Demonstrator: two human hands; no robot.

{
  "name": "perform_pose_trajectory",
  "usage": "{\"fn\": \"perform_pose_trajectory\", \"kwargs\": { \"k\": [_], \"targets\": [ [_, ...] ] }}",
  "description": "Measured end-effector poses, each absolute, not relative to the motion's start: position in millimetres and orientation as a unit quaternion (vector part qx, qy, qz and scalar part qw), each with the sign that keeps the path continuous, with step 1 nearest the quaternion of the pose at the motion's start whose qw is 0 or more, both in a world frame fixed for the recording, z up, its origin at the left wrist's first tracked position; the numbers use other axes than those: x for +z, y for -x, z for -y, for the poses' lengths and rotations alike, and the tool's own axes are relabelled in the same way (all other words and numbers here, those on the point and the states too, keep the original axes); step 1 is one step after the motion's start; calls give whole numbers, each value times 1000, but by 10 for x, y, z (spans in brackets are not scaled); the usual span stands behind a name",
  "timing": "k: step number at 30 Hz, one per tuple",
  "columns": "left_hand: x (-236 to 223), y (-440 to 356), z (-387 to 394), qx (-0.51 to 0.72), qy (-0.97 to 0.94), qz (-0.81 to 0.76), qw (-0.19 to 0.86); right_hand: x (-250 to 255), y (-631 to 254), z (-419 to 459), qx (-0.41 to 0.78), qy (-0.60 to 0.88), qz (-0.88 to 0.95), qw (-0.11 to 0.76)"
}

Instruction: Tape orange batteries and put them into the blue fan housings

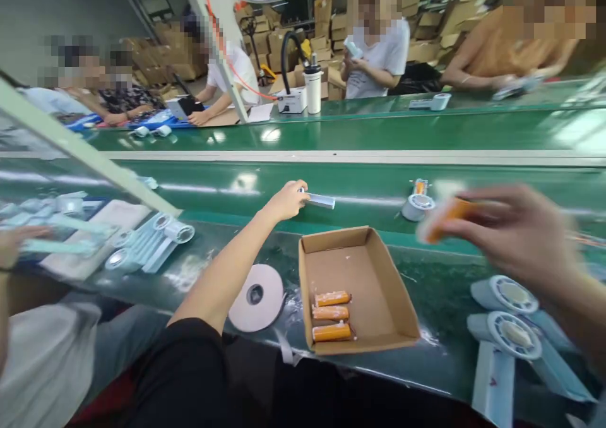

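My left hand (288, 201) reaches out over the green belt, its fingers closed on one end of a pale blue plastic handle piece (322, 201). The end inside the fingers is hidden. Smeared by motion, my right hand (530, 232) is raised at the right and pinches an orange cylindrical battery (457, 211) with a blurred whitish part at its near end. Between my hands, nearer to me, stands a shallow cardboard box (379, 283). Three orange batteries (331, 314) lie in its left front part. A pale blue round-headed unit (418, 206) rests on the belt beside my right hand.
A roll of white tape (255, 298) lies left of the box. Pale blue round-headed units (504, 336) lie at the right, and more handled units (151, 242) at the left near a neighbour's hand (23, 242). Several people sit across the conveyor (360, 131). A slanting post (95, 144) crosses the left.
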State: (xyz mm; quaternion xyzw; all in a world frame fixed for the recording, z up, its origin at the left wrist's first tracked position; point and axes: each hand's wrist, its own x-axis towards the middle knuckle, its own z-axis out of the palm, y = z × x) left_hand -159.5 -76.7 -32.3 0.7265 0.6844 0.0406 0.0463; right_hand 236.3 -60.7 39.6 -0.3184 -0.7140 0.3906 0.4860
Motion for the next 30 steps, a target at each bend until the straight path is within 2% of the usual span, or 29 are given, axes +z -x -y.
{"fn": "perform_pose_trajectory", "kwargs": {
  "k": [3, 6, 10, 15, 26, 30],
  "targets": [
    [-295, 1416, 279, 31, -767, -636, 76, 261, -1718, 94, 419, 316, 750, 404],
    [-233, 1415, 82, 4, -776, -622, 109, 59, -1215, -230, 390, 324, 807, 302],
    [-138, 1469, -33, -8, -752, -646, 129, -131, -824, -281, 300, 331, 876, 181],
    [-131, 1354, -54, 30, -710, -697, 102, -94, -627, -195, 154, 343, 926, 26],
    [-155, 1060, -28, 120, -673, -721, 110, 180, -458, -147, 74, 354, 925, -122],
    [-42, 1002, 281, 172, -665, -721, 85, 388, -731, 282, 50, 313, 946, -74]
  ]
}}
